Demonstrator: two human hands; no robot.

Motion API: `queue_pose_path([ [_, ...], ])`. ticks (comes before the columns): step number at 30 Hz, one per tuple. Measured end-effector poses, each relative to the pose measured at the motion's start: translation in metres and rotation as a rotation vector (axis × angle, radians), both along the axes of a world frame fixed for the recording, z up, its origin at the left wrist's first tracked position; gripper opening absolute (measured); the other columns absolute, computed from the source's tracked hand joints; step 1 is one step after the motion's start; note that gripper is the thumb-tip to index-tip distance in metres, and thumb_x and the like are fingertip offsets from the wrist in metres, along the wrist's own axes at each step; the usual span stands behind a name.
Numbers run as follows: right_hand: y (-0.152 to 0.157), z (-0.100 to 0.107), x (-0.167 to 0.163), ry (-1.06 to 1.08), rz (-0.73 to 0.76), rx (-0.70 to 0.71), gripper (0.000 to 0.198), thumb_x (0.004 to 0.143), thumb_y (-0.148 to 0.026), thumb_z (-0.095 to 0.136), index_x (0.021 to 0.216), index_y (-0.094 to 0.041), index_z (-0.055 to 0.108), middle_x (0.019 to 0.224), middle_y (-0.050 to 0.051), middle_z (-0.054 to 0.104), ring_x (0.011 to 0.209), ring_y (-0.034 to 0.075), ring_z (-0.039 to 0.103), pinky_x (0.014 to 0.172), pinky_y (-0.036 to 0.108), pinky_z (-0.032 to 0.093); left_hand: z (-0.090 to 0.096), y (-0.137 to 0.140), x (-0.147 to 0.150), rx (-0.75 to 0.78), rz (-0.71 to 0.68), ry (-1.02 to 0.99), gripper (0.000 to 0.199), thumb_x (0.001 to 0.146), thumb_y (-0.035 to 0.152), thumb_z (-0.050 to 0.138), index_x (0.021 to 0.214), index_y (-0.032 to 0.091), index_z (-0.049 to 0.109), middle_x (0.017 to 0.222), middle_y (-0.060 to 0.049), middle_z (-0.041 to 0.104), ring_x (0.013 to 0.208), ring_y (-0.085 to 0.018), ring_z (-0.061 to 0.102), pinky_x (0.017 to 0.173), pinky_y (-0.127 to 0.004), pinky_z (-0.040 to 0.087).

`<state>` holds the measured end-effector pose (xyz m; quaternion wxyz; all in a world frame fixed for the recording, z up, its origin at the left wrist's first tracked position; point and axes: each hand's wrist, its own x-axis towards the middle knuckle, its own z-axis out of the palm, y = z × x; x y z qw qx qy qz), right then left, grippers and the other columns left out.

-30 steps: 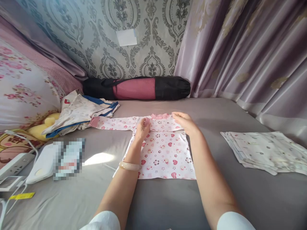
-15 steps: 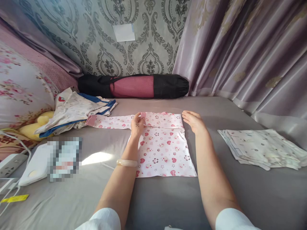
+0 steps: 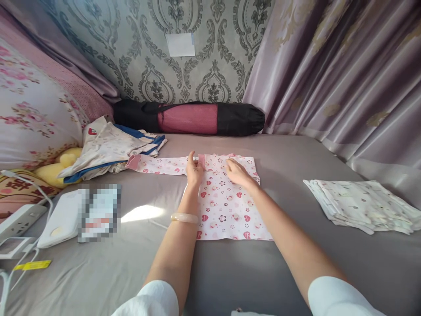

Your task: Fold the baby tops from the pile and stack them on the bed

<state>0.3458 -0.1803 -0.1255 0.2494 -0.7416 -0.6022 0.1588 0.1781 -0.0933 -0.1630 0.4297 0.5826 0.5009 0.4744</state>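
Note:
A small pink-and-white long-sleeved shirt (image 3: 226, 215), printed with hearts and flowers, lies flat on the bed. One sleeve is folded across its top, with the pink cuff near my left hand. The other sleeve (image 3: 161, 165) stretches out to the left. My left hand (image 3: 194, 171) rests on the shirt's left side, where the outstretched sleeve joins, thumb raised and apart from the fingers. My right hand (image 3: 237, 172) lies over the folded sleeve, palm down, with its fingers loosely extended and pointing left; the fingertips are partly hidden.
Folded light clothes (image 3: 362, 205) lie to the right, and a heap of clothes (image 3: 112, 142) at the back left. A black-and-pink rolled bag (image 3: 189, 118) lies along the wall. At left are a white power bank (image 3: 62, 219), a blurred object (image 3: 99, 213) and a power strip (image 3: 23, 219).
My right hand has moved left from beside the shirt onto the folded sleeve. My left hand has loosened from its pinch at the cuff, thumb now raised. The view has shifted slightly.

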Motion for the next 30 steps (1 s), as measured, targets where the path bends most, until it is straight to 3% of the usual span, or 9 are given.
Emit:
queue_pose_path([
  [5, 0.017, -0.007, -0.05, -0.18, 0.154, -0.069, 0.059, 0.101, -0.034, 0.024, 0.152, -0.007, 0.034, 0.163, 0.017, 0.02, 0.151, 0.028, 0.015, 0.121, 0.052, 0.011, 0.001, 0.0, -0.001, 0.056, 0.038, 0.087, 0.059, 0.084, 0.012, 0.051, 0.142, 0.018, 0.044, 0.089, -0.003, 0.067, 0.078, -0.016, 0.064, 0.078, -0.028, 0.05],
  [14, 0.038, -0.022, -0.08, -0.292, 0.128, -0.139, 0.061, 0.101, -0.036, 0.014, 0.155, -0.01, 0.027, 0.164, 0.011, 0.02, 0.152, 0.026, 0.012, 0.121, 0.05, 0.006, -0.002, 0.006, -0.002, 0.167, 0.102, 0.245, 0.053, 0.084, 0.007, 0.046, 0.137, 0.014, 0.047, 0.092, -0.007, 0.068, 0.089, -0.02, 0.064, 0.088, -0.035, 0.049],
  [18, 0.039, -0.021, -0.078, -0.295, 0.141, -0.171, 0.062, 0.1, -0.036, 0.019, 0.157, -0.011, 0.024, 0.165, 0.01, 0.017, 0.152, 0.027, 0.009, 0.121, 0.052, 0.006, 0.0, 0.005, 0.002, 0.333, 0.111, 0.37, 0.041, 0.088, 0.014, 0.045, 0.128, 0.014, 0.055, 0.113, -0.014, 0.066, 0.112, -0.026, 0.058, 0.101, -0.042, 0.045],
  [23, 0.035, -0.02, -0.063, -0.259, 0.214, -0.173, 0.063, 0.096, -0.03, 0.029, 0.156, -0.012, 0.024, 0.165, 0.009, 0.018, 0.152, 0.023, 0.01, 0.122, 0.043, 0.009, -0.003, 0.0, 0.011, 0.329, -0.146, 0.453, 0.05, 0.088, 0.008, 0.037, 0.136, 0.015, 0.048, 0.116, -0.013, 0.069, 0.109, -0.025, 0.064, 0.097, -0.041, 0.049],
  [26, 0.025, -0.024, -0.053, -0.284, 0.153, -0.124, 0.062, 0.099, -0.033, 0.021, 0.154, -0.004, 0.029, 0.164, 0.014, 0.02, 0.151, 0.024, 0.013, 0.122, 0.039, 0.011, -0.01, -0.001, 0.012, 0.323, -0.191, 0.546, 0.055, 0.085, 0.006, 0.038, 0.14, 0.01, 0.044, 0.121, -0.018, 0.067, 0.112, -0.027, 0.064, 0.098, -0.044, 0.049],
  [30, 0.009, -0.03, -0.036, -0.333, 0.002, -0.124, 0.067, 0.101, -0.04, 0.016, 0.154, 0.001, 0.025, 0.163, 0.017, 0.018, 0.152, 0.028, 0.011, 0.122, 0.042, 0.008, -0.017, -0.002, 0.01, 0.439, -0.228, 0.631, 0.052, 0.09, 0.014, 0.039, 0.142, 0.007, 0.04, 0.125, -0.021, 0.065, 0.119, -0.029, 0.06, 0.102, -0.048, 0.047],
])
